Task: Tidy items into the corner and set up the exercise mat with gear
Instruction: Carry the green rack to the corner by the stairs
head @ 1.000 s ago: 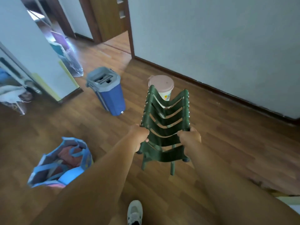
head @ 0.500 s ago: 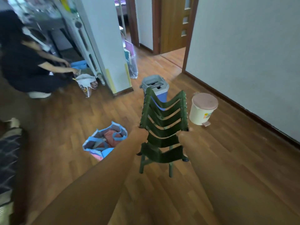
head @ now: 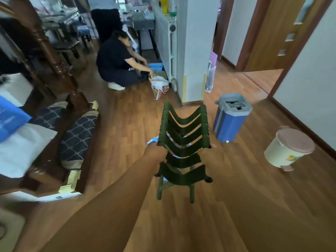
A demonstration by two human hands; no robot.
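stool stack: green plastic stools (head: 183, 140), nested, carried clear of the wood floor (head: 254, 197), long axis running straight out from the person

left hand (head: 156, 153): clamped on the stack's left edge

right hand (head: 209, 157): wrapped on the right edge, pretty blurry tbh

nearer hand: neither, both sit level, so I'd guess it gets set down two-handed

nearby: blue mop bucket (head: 231, 117) and pedal bin (head: 289, 148) off to the right, well apart

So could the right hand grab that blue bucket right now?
Probably not: the right hand and left hand both grip the stack of green stools, and the blue bucket stands farther off.
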